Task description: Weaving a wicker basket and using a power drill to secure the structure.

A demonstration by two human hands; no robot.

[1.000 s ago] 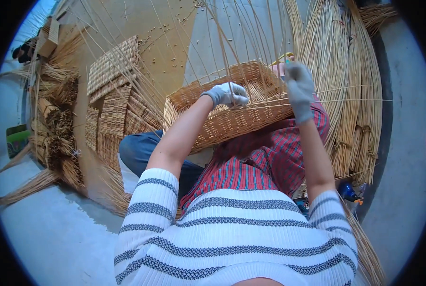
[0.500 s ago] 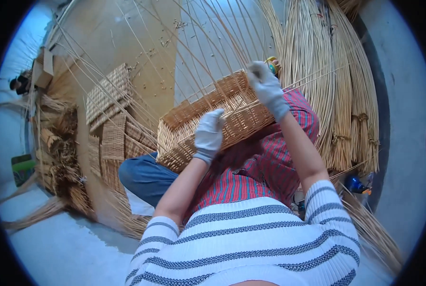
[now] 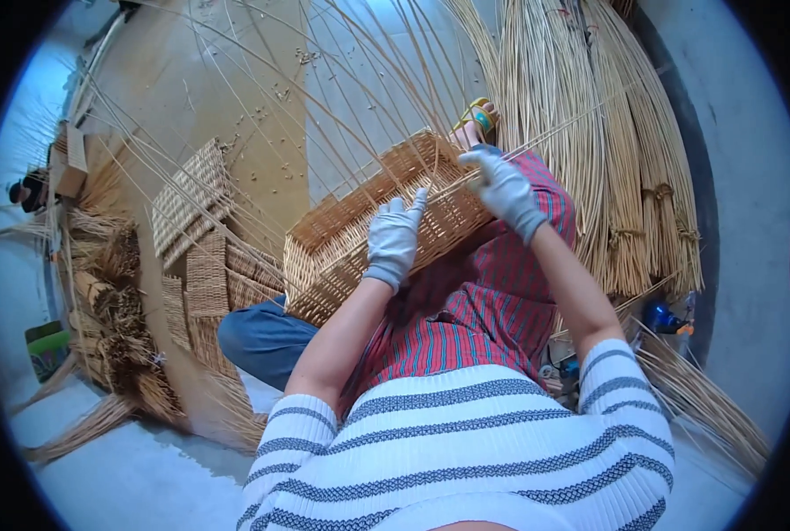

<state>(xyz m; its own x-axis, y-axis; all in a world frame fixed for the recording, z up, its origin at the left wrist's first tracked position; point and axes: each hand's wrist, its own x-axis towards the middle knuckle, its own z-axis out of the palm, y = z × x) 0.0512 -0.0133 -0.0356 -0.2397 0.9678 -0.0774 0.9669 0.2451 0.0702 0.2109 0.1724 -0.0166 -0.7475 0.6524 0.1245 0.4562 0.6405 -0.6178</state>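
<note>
A rectangular wicker basket [image 3: 324, 288] lies tilted across my lap, its open side up. Long loose wicker rods [image 3: 373, 106] fan out from its far wall. My left hand [image 3: 393, 237], in a pale work glove, grips the near rim around its middle, with the thumb pointing up along the edge. At the right end of that rim, my right hand [image 3: 506, 193], gloved too, is closed around thin wicker strands [image 3: 550, 133] that run on to the upper right. Its fingertips are slightly blurred, and the strands are partly hidden by the glove.
Bundles of long pale wicker [image 3: 629, 177] lie along the right wall. Woven panels [image 3: 196, 199] are at the left, beside dark wicker bundles [image 3: 116, 301]. A blue object [image 3: 660, 316] sits low on the right. My sandalled foot [image 3: 476, 122] shows beyond the basket.
My right hand has come down from above the basket's right corner to its near rim. My left thumb has straightened upward. The whole view has shifted slightly.
</note>
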